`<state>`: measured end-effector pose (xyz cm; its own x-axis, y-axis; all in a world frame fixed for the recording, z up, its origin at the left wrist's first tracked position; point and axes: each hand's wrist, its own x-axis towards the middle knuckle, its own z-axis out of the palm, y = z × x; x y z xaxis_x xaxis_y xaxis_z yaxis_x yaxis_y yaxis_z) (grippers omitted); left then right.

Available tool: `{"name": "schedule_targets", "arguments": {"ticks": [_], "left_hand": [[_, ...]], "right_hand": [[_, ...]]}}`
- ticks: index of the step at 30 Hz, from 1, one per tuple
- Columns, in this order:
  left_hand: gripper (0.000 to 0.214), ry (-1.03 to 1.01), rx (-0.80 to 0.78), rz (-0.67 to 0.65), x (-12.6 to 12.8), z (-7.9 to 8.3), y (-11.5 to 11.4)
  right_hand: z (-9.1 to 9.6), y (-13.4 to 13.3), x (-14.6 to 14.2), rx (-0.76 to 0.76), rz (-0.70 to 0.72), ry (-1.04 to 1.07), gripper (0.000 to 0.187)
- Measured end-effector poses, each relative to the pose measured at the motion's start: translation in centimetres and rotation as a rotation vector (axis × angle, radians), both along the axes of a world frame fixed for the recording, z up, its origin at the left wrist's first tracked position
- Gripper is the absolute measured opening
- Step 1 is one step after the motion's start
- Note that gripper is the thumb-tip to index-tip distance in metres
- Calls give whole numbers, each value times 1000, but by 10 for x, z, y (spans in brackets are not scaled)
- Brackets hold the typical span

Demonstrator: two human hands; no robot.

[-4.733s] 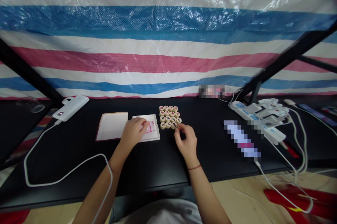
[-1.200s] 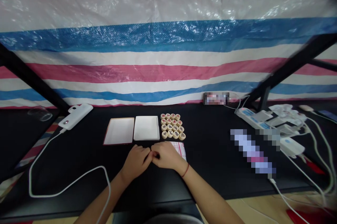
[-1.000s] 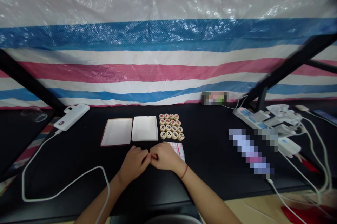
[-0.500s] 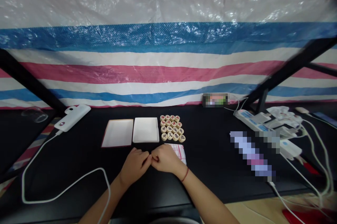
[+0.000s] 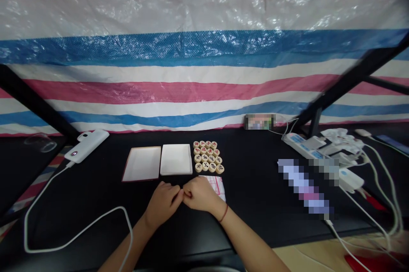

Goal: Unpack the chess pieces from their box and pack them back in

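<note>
My left hand [image 5: 162, 204] is curled into a loose fist over the black table, its thumb side touching my right hand. My right hand [image 5: 203, 194] is closed too, with a thin red cord round the wrist; no object shows in either hand. Partly hidden behind the right hand lies a folded white sheet [image 5: 217, 185] with red lines. Beyond it, round Chinese chess pieces [image 5: 208, 157] lie face up in neat rows, red characters at the back and black ones in front. To their left are an open white box tray [image 5: 176, 159] and a shallow box lid [image 5: 142, 163], inside up.
A white power bank [image 5: 87, 147] with a looping white cable stands at the left. On the right are a power strip [image 5: 300, 144] with plugs and cables, and a blurred-out phone-like object [image 5: 303, 189]. Striped plastic sheeting [image 5: 179, 91] hangs behind, with black slanted frame bars at both sides.
The view has shifted very slightly. Both hands stay closed together, and the pieces, boxes and sheet keep their places.
</note>
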<state>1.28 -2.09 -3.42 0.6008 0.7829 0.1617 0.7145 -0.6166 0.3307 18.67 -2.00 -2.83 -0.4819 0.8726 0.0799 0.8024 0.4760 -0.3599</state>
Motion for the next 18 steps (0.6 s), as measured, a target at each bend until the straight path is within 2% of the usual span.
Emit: {"name": "schedule_targets", "arguments": {"ticks": [18], "left_hand": [[35,19,-26,17,1,-3,1]], "right_hand": [[2,0,-1,-18,-18,-15,23]]}}
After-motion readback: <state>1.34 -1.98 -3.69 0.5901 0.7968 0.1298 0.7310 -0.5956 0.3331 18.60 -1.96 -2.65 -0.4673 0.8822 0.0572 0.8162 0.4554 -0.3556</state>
